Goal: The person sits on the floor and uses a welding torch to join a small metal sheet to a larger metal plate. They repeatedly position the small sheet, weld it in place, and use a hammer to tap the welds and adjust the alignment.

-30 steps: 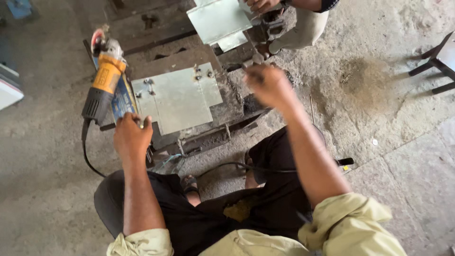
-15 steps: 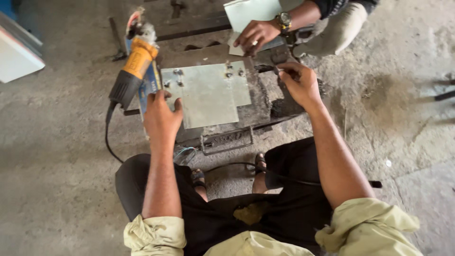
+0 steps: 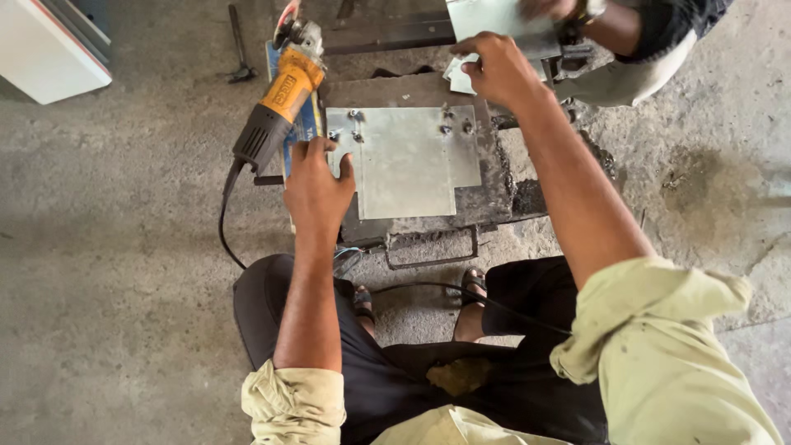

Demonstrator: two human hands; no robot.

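A flat grey metal plate (image 3: 412, 161) with small bolts near its far corners lies on a dark, grimy steel block (image 3: 498, 194). My left hand (image 3: 317, 185) holds the plate's near-left edge, thumb on top. My right hand (image 3: 494, 70) reaches farther away and grips the lower edge of a second pale metal sheet (image 3: 486, 18). Another person's hand (image 3: 554, 7) holds that same sheet at the top of the view. A yellow and black angle grinder (image 3: 280, 95) lies just left of the plate, close to my left fingers.
The grinder's black cable (image 3: 224, 227) loops across the concrete floor toward my knees. A small hammer (image 3: 237, 45) lies at the top left, near a white box (image 3: 49, 45). The other person's dark sleeve and pale trouser leg (image 3: 634, 58) crowd the top right.
My right hand has moved away from me, up to the second sheet, and closed on it. My left hand has stayed at the plate's left edge. The view has shifted.
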